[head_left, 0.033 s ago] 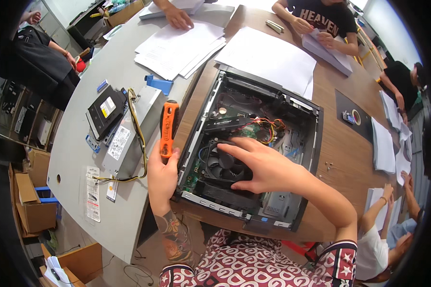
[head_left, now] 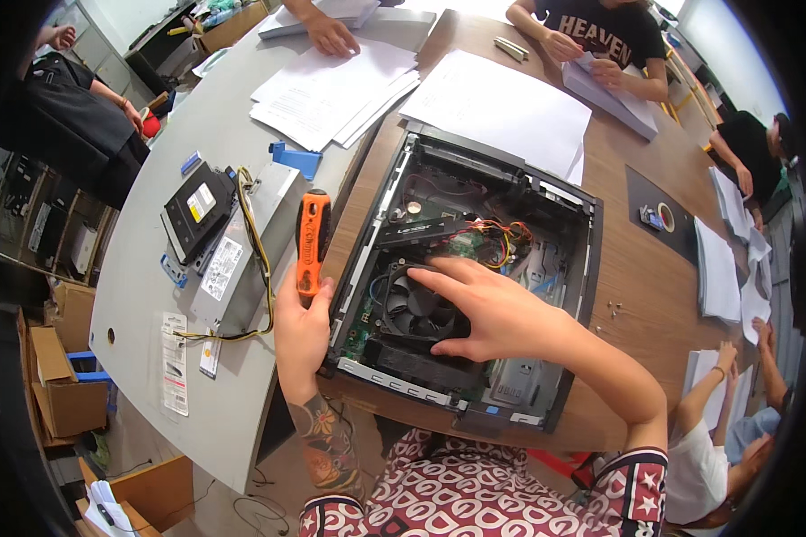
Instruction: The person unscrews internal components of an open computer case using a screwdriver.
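Observation:
My left hand (head_left: 303,318) is closed round an orange-and-black screwdriver (head_left: 310,243), held upright beside the left edge of an open black computer case (head_left: 589,255). My right hand (head_left: 488,313) grips the black cooling fan (head_left: 421,309) inside the case, with thumb at its lower edge and a finger at its upper corner. A circuit board (head_left: 358,327), a black stick-shaped part (head_left: 414,231) and coloured wires (head_left: 501,237) show around the fan. Left of the case, a metal power supply (head_left: 233,277) with cables lies beside a black drive (head_left: 184,215).
Paper piles lie at the back (head_left: 493,107) and right (head_left: 715,277). Screws (head_left: 614,309) and a dark mat (head_left: 658,192) are right of the case. Co-workers' hands (head_left: 336,36) (head_left: 600,67) handle papers; other people stand left and right. Cardboard boxes (head_left: 67,394) sit lower left.

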